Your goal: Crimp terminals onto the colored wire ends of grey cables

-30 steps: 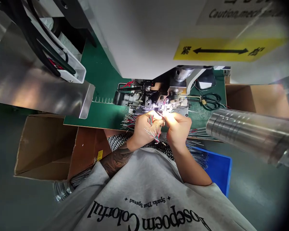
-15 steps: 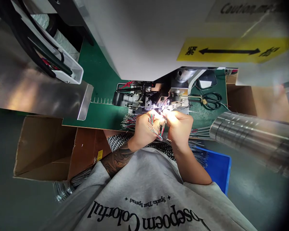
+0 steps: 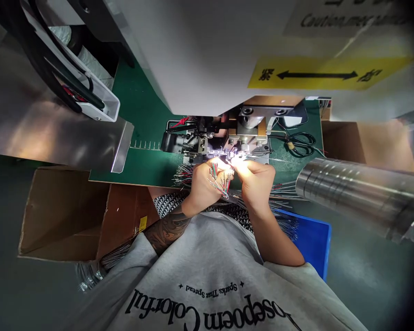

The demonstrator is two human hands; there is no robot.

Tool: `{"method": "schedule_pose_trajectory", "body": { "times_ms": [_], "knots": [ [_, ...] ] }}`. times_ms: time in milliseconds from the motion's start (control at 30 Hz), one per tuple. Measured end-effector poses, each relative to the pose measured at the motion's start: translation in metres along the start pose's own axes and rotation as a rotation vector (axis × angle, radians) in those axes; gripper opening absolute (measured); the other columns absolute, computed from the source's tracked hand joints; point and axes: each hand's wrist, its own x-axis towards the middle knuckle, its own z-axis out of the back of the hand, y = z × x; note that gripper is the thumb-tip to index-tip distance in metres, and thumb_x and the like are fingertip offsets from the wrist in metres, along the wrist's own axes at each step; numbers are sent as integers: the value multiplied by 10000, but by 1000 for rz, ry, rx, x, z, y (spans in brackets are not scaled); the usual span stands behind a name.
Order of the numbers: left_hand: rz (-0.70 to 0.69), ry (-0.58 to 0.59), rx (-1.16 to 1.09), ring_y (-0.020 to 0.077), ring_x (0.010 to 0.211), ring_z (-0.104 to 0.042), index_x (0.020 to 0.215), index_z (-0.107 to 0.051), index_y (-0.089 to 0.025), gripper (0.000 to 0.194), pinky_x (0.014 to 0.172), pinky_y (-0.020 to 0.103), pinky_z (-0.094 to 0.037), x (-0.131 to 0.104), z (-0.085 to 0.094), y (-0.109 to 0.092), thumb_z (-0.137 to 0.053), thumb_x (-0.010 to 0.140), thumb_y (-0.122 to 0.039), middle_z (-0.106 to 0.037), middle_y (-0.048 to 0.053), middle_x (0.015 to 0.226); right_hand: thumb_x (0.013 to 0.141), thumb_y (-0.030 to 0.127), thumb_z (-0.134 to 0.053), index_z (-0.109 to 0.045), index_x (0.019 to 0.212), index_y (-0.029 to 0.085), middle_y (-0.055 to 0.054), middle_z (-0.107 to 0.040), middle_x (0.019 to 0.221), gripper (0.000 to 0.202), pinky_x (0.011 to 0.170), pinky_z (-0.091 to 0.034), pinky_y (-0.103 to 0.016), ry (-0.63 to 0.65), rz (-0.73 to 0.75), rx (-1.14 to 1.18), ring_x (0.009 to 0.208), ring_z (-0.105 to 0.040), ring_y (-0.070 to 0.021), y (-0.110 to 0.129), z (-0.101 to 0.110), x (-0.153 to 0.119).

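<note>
My left hand [image 3: 204, 187] is closed on a bunch of thin wires [image 3: 222, 189], whose red, green and white ends stick out by its fingers. Close beside it, my right hand [image 3: 258, 184] is pinched at the wire ends under a bright light; glare hides exactly what lies between its fingertips. Both sets of fingertips are at the front of the machine's metal head [image 3: 243, 138]. A bundle of stripped cables [image 3: 184, 175] lies on the green table just left of my left hand.
A green table [image 3: 141, 101] carries the machine. Its white housing [image 3: 193, 69] hangs above my hands. A metal tube [image 3: 348, 193] reaches in from the right. Coiled black cable [image 3: 301, 143] lies behind it. Cardboard box [image 3: 64, 211] at left, blue bin [image 3: 317, 248] at lower right.
The machine's block behind my right hand has shifted, and a bracket with two bolts now shows above it. My hands have moved slightly left, their fingers still closed.
</note>
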Motion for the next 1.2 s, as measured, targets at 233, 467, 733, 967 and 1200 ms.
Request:
{"method": "schedule_pose_trajectory", "body": {
  "times_ms": [233,467,733,967,1200],
  "knots": [
    [153,101,-46,86,484,-572,846,-751,-158,215,481,235,-409,-4,6,-15,-805,967,-328,-764,25,684,879,423,-877,-766,586,266,64,-570,479,351,418,-365,-269,-59,87,-69,438,-459,-110,0,9,-10],
    [195,176,-106,108,440,-563,807,-765,-157,351,456,244,-429,-6,7,-21,-853,944,-468,-672,9,565,954,484,-821,-814,671,263,35,-659,542,359,478,-509,-274,-14,119,-94,488,-605,-138,-1,15,-13],
    [188,153,-29,140,543,-587,731,-773,-165,430,500,276,-436,4,6,-23,-981,818,-531,-664,17,577,979,414,-752,-857,881,273,-8,-764,719,201,596,-610,-334,-241,324,-186,605,-686,-184,-13,12,-19],
    [124,190,7,210,681,-652,663,-705,-194,461,617,320,-526,13,7,-38,-942,859,-538,-604,17,538,926,197,-716,-911,1028,306,61,-585,579,246,542,-504,-299,-45,595,-262,455,-457,-123,-8,22,-15],
    [10,163,96,145,554,-497,581,-606,-212,469,535,311,-401,16,6,-30,-884,904,-407,-595,9,557,960,298,-760,-883,887,300,88,-423,470,143,483,-459,-318,-3,386,-262,419,-336,-133,5,12,-14]
  ]
}}
